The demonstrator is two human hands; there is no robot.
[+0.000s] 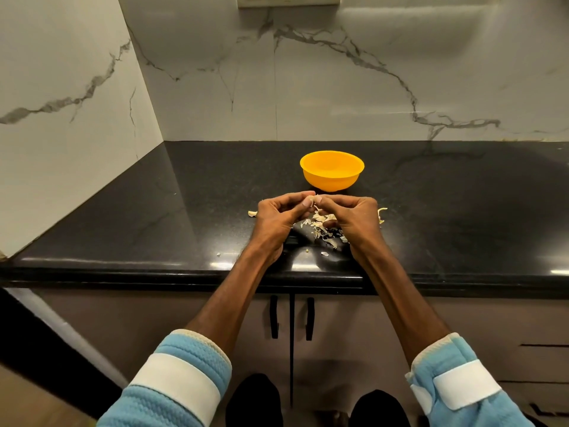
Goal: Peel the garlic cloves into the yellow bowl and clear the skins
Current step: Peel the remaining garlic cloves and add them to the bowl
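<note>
Counter (pixel 154 211): black, speckled, glossy stone with a rounded front edge.
Bowl (pixel 332 171): yellow, upright, at the middle toward the back, apart from the heap.
Skins (pixel 320 224): a loose pale heap in front of the bowl, nearer the front edge.
Left scrap (pixel 252 213): one pale piece lying left of the heap.
Right scrap (pixel 381 212): a curled strip at the heap's right side.
Flake (pixel 324 253): near the front edge, below the heap.
Speck (pixel 218 254): farther left, well apart from the heap.

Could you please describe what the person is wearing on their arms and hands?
The left hand and right hand are bare, with no gloves, rings or watch in view. The left sleeve and right sleeve are light blue and textured, with a cream edge. A broad white band wraps each sleeve.
</note>
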